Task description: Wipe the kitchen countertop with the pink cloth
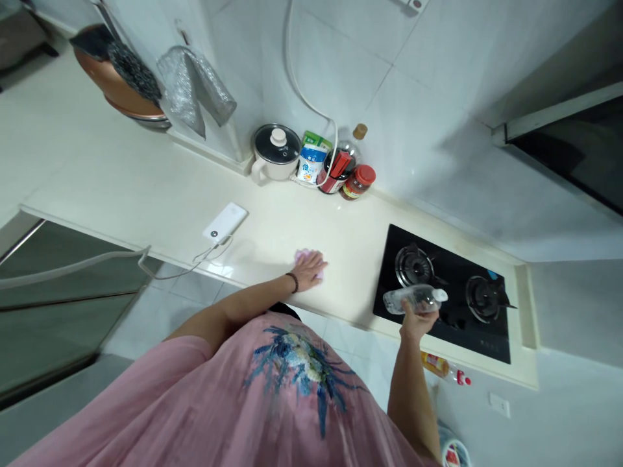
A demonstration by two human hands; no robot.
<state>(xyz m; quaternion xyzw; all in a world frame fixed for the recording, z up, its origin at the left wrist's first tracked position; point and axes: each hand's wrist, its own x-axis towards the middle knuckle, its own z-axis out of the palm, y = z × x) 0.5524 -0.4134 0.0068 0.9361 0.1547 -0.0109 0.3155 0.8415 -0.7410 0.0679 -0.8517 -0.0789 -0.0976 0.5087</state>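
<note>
My left hand point(308, 272) lies flat on a pale pink cloth point(304, 253), pressing it to the cream countertop point(350, 259), fingers stretched out. Bits of the cloth show past the fingertips and along the edges of the hand. A dark beaded bracelet circles that wrist. Over the front of the black gas stove point(452, 305), my right hand point(417, 321) is wrapped around a clear plastic bottle point(413, 298) with a white cap. The bottle is tilted to nearly lying, its cap pointing right.
A white power bank point(225, 222) with a cable lies left on the counter. Along the wall stand a lidded pot point(276, 155), a seasoning bag point(311, 162) and a red-lidded jar point(359, 181). A brown pan point(117, 81) is at far left.
</note>
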